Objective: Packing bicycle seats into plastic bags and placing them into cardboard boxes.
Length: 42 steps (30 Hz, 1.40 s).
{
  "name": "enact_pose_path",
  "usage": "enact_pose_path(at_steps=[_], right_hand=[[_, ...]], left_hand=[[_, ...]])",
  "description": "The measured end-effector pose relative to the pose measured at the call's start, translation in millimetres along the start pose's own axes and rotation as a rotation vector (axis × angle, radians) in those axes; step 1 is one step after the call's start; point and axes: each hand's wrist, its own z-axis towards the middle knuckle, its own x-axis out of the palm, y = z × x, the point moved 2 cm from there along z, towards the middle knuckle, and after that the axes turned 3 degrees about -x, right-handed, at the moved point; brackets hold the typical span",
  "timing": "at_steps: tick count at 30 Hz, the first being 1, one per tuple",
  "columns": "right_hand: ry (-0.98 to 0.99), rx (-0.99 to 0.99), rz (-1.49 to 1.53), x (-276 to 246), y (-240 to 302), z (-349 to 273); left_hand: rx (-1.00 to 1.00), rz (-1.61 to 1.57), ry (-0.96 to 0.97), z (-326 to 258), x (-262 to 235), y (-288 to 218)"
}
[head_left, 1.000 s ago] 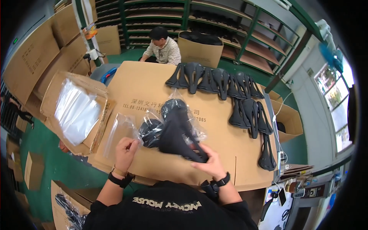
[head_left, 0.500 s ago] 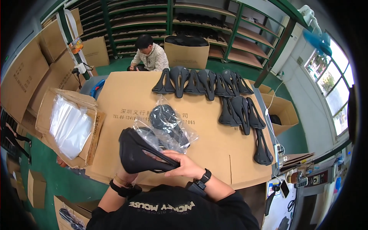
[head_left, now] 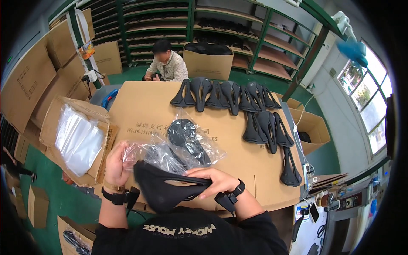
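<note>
Saddles on cardboard, carton left

Daylight enters at the right through a window, its panes glaring nearly white. The room is mostly bright, dimmer among the shelves. Crinkled clear bags throw back small sharp highlights. Straight edges bow toward the black rim; the blue fan is blurred, perhaps by spinning.

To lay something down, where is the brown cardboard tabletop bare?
Bare tabletop: far left, between open cardboard carton and black saddle row; near right, between clear-bagged black saddles and rightmost black saddle. Crowded: middle, far right.
</note>
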Motion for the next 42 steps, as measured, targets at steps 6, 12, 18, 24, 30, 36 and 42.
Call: enact_pose_path(at_steps=[6,12,18,24,30,36,42], right_hand=[[-0.359,0.214,-0.341,-13.9,16.3,23.1],[-0.560,-0.165,-1.371,-89.1,-54.9,66.7],[-0.745,0.196,-0.665,-182.2,27.9,71.1],[-1.036,0.373,-0.533,-261.0,-53.6,140.8],[-1.246,0.019,0.172,-271.7,-94.7,184.6],[-1.081,-0.279,0.211,-289.7,-96.6,163.8],[-0.828,-0.488,0.077,-220.4,-44.4,109.8]], left_hand=[[0.450,0.898,0.288,-43.1,76.4,-10.8],[0.408,1.011,0.857,-29.7,117.9,94.6],[0.441,1.340,0.542,0.5,78.2,83.0],[0.584,1.817,0.496,32.1,50.8,124.0],[0.544,1.876,0.462,44.4,35.0,116.2],[0.492,1.846,0.486,51.6,28.5,113.6],[0.386,1.556,0.477,54.2,15.8,104.5]])
